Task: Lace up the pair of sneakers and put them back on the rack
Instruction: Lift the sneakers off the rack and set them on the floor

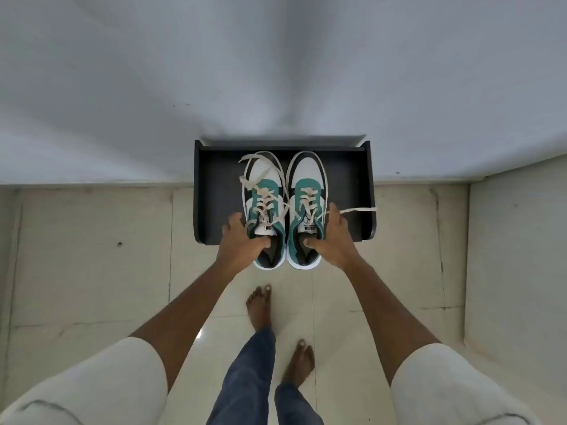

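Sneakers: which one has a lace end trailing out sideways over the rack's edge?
The right sneaker, held by the right hand: its lace stretches right toward the rack wall. The left sneaker's laces loop over its toe.

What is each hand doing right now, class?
Left hand: closed, gripping the left sneaker at its collar.
Right hand: closed, gripping the right sneaker at its collar.

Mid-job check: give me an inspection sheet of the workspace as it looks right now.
Surface: dark rack on tiled floor, against the wall.
Job's things: left sneaker and right sneaker side by side, toes over the rack, heels past its front edge; laces threaded, ends loose, untied.
Clutter: nothing seen.
Hands: left hand grips left sneaker's collar; right hand grips right sneaker's.
Cables: nothing seen.
Surroundings: person's bare feet on the floor.
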